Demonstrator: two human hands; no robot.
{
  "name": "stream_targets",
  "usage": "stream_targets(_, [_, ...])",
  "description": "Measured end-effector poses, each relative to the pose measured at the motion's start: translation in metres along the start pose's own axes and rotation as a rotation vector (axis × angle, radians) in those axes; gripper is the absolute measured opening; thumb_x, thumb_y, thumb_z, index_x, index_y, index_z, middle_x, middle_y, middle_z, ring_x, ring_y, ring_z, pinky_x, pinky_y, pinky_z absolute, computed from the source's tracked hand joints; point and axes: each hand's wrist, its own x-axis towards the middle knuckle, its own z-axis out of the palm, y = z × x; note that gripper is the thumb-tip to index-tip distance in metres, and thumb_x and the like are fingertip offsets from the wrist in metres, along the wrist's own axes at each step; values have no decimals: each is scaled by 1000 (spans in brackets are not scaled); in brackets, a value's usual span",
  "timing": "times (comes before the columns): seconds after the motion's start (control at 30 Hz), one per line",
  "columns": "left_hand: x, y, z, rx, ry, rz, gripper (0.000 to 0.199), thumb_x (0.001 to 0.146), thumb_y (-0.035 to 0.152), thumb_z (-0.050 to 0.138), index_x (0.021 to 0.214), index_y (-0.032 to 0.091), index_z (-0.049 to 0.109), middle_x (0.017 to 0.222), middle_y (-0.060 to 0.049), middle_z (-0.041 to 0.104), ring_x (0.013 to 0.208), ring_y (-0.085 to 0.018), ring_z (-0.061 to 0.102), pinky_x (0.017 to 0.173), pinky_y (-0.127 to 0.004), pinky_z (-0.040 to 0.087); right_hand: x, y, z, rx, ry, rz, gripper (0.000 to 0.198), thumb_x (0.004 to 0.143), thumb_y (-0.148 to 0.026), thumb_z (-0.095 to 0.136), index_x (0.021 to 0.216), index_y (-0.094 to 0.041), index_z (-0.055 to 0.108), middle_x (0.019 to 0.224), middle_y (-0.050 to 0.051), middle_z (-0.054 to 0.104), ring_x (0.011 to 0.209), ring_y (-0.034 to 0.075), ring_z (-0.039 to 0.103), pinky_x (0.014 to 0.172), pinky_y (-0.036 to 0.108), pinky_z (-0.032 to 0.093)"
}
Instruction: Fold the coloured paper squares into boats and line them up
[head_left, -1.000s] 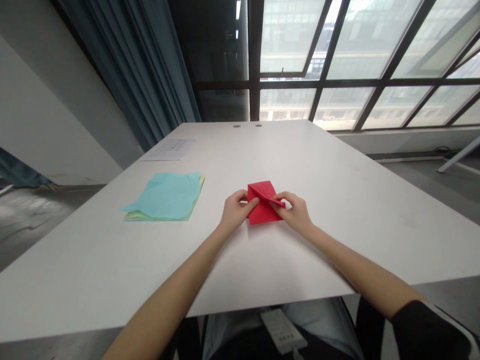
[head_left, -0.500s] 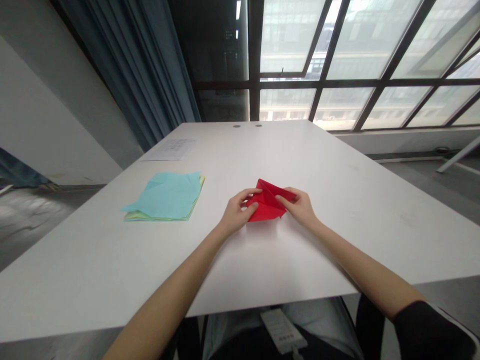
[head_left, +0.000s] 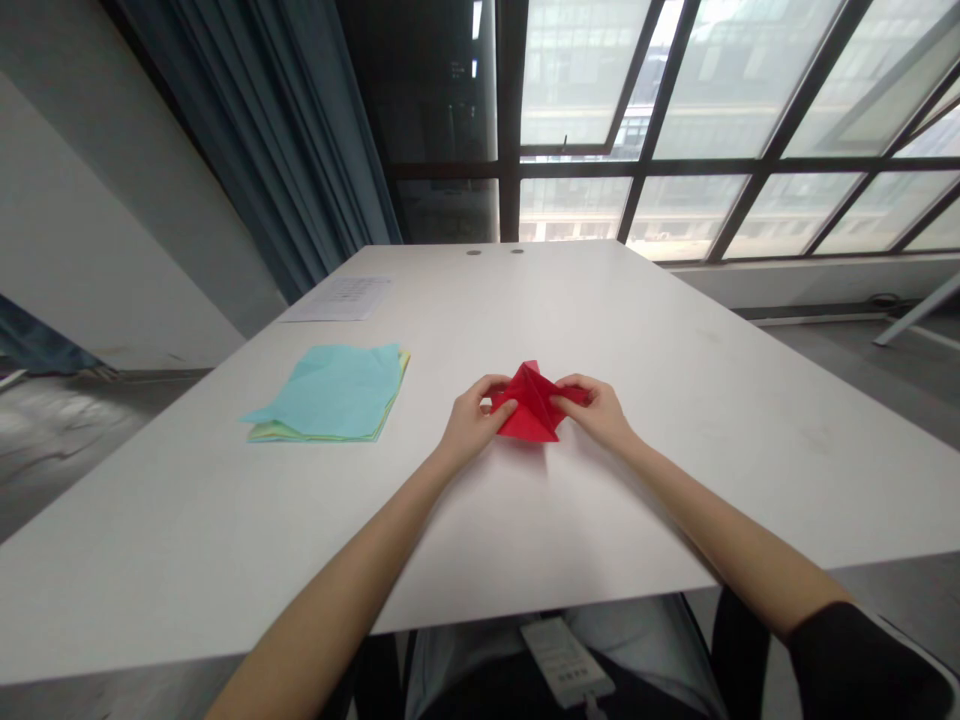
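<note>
Folded red paper [head_left: 534, 408] has its raised peak a little farther right of the blue paper stack [head_left: 337, 390] than half a second ago; the whole piece sits well apart from it. Uneven pulling could tear or miscrease the thin layers. Left hand [head_left: 475, 415] and right hand [head_left: 602, 412] pinch opposite sides, thumbs nearest the wearer, forearms converging.

Left hand [head_left: 472, 420], right hand [head_left: 600, 410] – both pinching, close together – forearms [head_left: 367, 570] angled inward.
</note>
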Motion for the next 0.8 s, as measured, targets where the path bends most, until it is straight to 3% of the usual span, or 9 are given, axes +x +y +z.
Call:
stream_targets(0.13, [-2, 8, -3, 225, 21, 125, 21, 76, 16, 54, 97, 19, 59, 94, -4, 65, 84, -15, 60, 73, -29, 49, -5, -7, -4, -164, -119, -125, 25, 71, -21, 59, 96, -20, 58, 81, 3, 68, 72, 17, 64, 67, 30, 51])
stream_targets(0.33, [-5, 20, -3, 387, -17, 409, 25, 79, 14, 52, 103, 19, 58, 95, -5, 64, 89, -16, 57, 80, -32, 46, -10, -21, -10, -425, -140, -342, 52, 78, -18, 49, 128, -24, 36, 89, 2, 66, 69, 13, 62, 66, 26, 49])
stream_targets(0.47, [-7, 24, -1, 470, 6, 534, 27, 79, 16, 54, 105, 21, 60, 100, -7, 59, 97, -18, 51, 85, -35, 43, -10, -22, -10, -559, -173, -468, 34, 76, -15, 49, 109, -20, 51, 87, 2, 66, 71, 14, 60, 69, 26, 47])
stream_targets(0.57, [-7, 25, -2, 534, 116, 505, 28, 77, 21, 59, 105, 22, 61, 103, -8, 53, 94, -19, 48, 80, -35, 44, -9, -21, -10, -580, -147, -485, 20, 77, -16, 48, 96, -19, 55, 75, 1, 64, 65, 13, 58, 63, 24, 45])
stream_targets(0.67, [-7, 26, -3, 515, 210, 454, 29, 75, 25, 61, 103, 19, 61, 92, -6, 51, 82, -16, 49, 71, -31, 45, -9, -21, -10, -574, -106, -493, 16, 79, -17, 48, 94, -18, 55, 72, 1, 63, 62, 12, 57, 59, 23, 44])
stream_targets(0.8, [-7, 25, -4, 451, 147, 466, 25, 78, 22, 58, 103, 19, 58, 77, -2, 57, 68, -12, 51, 66, -27, 46, -8, -22, -10, -567, -42, -525, 17, 78, -15, 49, 93, -17, 56, 73, 1, 63, 63, 12, 57, 59, 22, 44])
